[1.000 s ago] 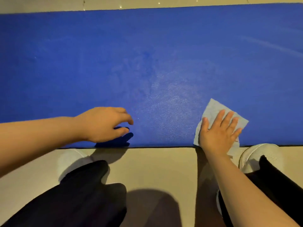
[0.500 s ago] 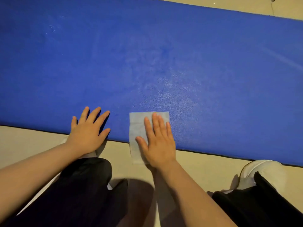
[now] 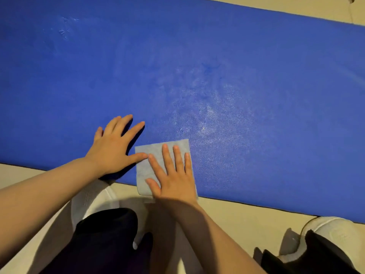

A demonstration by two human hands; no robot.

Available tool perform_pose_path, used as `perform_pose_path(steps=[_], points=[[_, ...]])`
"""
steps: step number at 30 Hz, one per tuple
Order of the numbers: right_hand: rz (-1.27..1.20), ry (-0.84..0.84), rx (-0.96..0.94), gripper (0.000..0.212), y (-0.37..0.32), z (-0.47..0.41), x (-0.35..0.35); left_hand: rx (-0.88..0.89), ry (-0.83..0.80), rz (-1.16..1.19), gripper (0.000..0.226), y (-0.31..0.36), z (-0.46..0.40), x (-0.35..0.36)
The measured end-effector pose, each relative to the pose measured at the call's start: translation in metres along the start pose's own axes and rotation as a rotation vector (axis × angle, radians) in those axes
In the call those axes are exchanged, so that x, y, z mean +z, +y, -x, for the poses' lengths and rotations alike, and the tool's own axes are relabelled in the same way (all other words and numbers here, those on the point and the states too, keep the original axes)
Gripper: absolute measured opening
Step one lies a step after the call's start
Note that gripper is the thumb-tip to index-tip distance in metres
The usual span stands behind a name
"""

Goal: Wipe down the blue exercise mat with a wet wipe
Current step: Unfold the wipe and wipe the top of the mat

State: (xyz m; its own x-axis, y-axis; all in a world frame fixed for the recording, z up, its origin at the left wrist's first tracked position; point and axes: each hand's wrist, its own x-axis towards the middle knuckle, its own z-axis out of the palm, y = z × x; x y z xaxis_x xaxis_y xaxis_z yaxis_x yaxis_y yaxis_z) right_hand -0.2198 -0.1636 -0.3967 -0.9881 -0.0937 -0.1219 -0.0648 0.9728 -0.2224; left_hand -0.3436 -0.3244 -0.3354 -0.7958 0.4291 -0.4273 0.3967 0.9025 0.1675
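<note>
Blue, grainy mat (image 3: 237, 86) stretches wide beyond our flat right hand (image 3: 173, 175), which presses a square pale wipe (image 3: 144, 169) overhanging the mat's near edge. Our left hand (image 3: 112, 147) rests beside it, fingers spread.

The person has bare forearms (image 3: 39, 198), black trousers (image 3: 102, 244) and white shoes (image 3: 335, 232).
</note>
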Motion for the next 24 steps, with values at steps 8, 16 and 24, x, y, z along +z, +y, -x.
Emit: perform_pose_path(steps=[8, 16, 24], points=[[-0.031, 0.033, 0.467, 0.071, 0.138, -0.045, -0.040, -0.234, -0.041, 0.280, 0.065, 0.015, -0.029, -0.010], [0.023, 0.092, 0.331, 0.061, 0.112, -0.033, -0.031, -0.245, 0.125, 0.224, 0.055, 0.019, -0.043, -0.012], [-0.044, 0.055, -0.027, 0.062, 0.052, -0.073, -0.015, -0.180, -0.124, -0.003, 0.066, 0.010, -0.079, -0.018]])
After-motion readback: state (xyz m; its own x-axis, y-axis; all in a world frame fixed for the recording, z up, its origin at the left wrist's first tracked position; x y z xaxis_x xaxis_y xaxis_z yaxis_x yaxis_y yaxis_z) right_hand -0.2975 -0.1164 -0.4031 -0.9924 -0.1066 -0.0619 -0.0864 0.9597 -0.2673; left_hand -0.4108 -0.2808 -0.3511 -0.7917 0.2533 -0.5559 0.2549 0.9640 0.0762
